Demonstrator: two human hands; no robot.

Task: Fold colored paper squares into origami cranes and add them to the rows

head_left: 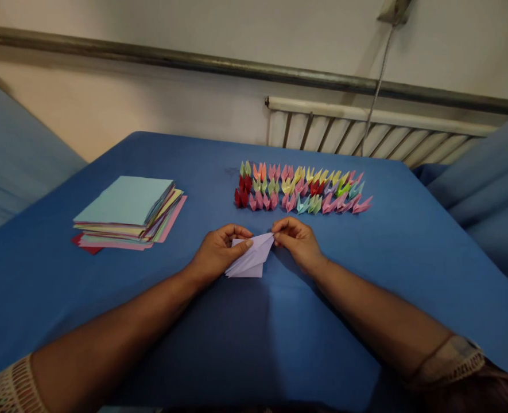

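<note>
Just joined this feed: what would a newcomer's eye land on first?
The left hand and right hand pinch a folded lilac paper at the middle of the blue table. Beyond them stand rows of colourful folded figures; a stack of coloured sheets lies at the left.

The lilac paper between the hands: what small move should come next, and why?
Probably the right hand should draw the tip it pinches slightly outward, while the left hand presses the lilac paper on the table. The paper looks less shaped than the rows of folded figures behind it.
</note>
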